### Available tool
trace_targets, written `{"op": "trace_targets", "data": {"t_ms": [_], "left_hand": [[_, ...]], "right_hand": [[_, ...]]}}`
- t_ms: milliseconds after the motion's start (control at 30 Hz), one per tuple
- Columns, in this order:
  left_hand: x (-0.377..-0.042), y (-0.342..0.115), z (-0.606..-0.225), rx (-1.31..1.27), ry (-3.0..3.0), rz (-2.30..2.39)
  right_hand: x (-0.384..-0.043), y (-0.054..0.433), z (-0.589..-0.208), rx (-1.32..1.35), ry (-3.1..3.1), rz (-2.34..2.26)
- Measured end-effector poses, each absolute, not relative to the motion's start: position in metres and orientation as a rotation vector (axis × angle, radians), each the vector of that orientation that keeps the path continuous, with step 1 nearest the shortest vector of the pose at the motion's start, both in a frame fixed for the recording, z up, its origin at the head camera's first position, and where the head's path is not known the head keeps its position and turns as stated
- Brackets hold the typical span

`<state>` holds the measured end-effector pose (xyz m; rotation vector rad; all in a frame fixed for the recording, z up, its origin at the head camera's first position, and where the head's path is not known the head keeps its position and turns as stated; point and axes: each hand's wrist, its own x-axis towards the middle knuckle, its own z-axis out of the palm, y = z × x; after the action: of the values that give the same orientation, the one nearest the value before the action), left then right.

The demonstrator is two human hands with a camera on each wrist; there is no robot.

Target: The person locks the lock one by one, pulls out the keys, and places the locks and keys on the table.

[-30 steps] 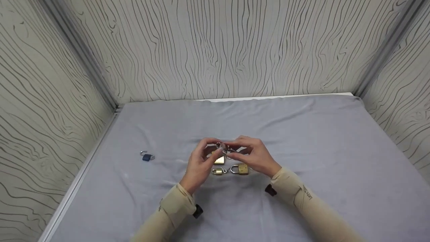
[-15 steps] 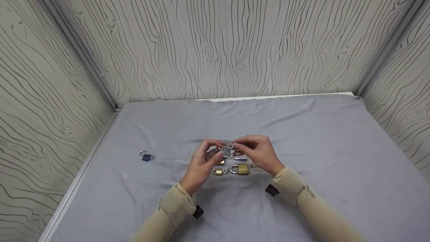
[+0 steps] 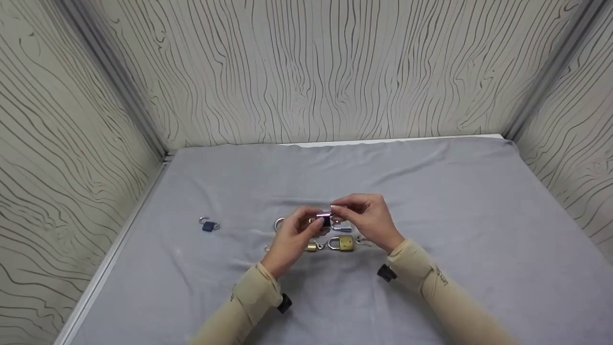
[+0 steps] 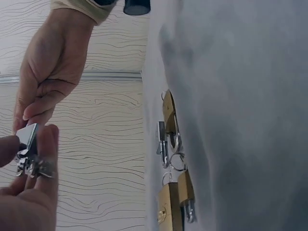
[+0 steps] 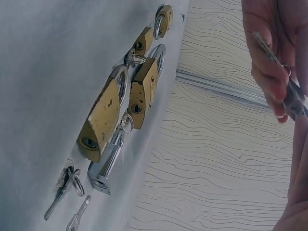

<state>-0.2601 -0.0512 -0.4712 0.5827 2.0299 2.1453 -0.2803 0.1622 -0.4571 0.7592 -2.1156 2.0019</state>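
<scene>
A small silver padlock (image 3: 324, 219) is held off the cloth between the thumb and fingers of my left hand (image 3: 292, 239). In the left wrist view, bits of shiny metal dangle below the padlock (image 4: 28, 137). The right wrist view shows a loose key (image 5: 266, 46) and a ring beside the left fingers. My right hand (image 3: 371, 220) has thumb and forefinger pinched at the padlock's right end, on what looks like a small key, mostly hidden by the fingertips. Just below the hands lies a brass padlock (image 3: 341, 243).
Near the hands on the grey cloth (image 3: 455, 215) lie several more padlocks, including a large brass one (image 5: 103, 120) and a silver one (image 5: 107, 166). Keys on a ring (image 5: 72, 180) lie close by. A blue padlock (image 3: 209, 226) sits apart, left. Patterned walls (image 3: 311, 72) enclose the table.
My left hand has turned the silver padlock, so a dark face shows, and moved slightly down and right. My right hand drew back a little, uncovering a silver padlock on the cloth, and still pinches.
</scene>
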Motion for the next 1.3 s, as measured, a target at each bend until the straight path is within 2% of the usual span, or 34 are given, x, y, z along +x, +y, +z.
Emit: {"op": "trace_targets", "data": {"t_ms": [300,967,1300], "left_hand": [[-0.264,-0.054,-0.469,0.555,2.102,2.196],[-0.262,-0.053,-0.47,0.576,2.046,2.186],[-0.262,-0.051,-0.469,0.539,2.076,2.166]], "right_hand": [[-0.282,0.17,-0.458,0.901,-2.178,2.138],[-0.279,0.173,-0.462,0.732,-2.283,2.342],[-0.277,0.168,-0.467,0.789,-2.246,2.268]]}}
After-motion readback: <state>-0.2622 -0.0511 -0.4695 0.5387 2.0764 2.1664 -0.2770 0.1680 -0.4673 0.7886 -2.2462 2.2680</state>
